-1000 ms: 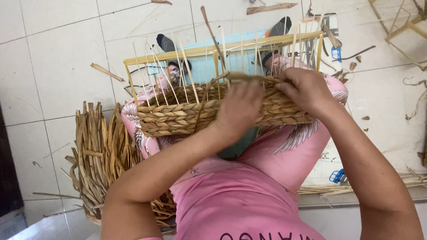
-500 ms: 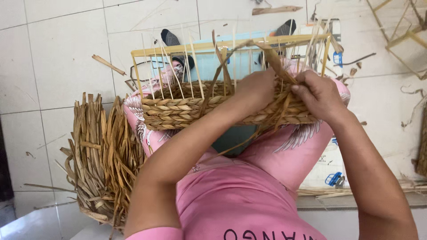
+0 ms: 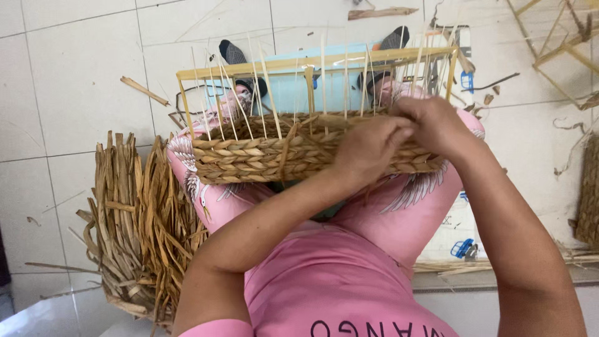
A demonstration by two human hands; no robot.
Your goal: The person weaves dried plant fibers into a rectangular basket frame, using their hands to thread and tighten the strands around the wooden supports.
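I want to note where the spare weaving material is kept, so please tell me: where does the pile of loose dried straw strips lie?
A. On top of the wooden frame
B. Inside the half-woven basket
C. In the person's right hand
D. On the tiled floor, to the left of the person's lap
D: the pile of dried straw strips lies on the tiled floor at the left of the picture, beside the pink-clad leg, below the half-woven basket.

White printed sheet point(image 3: 458, 231) with blue marks, under the right knee.
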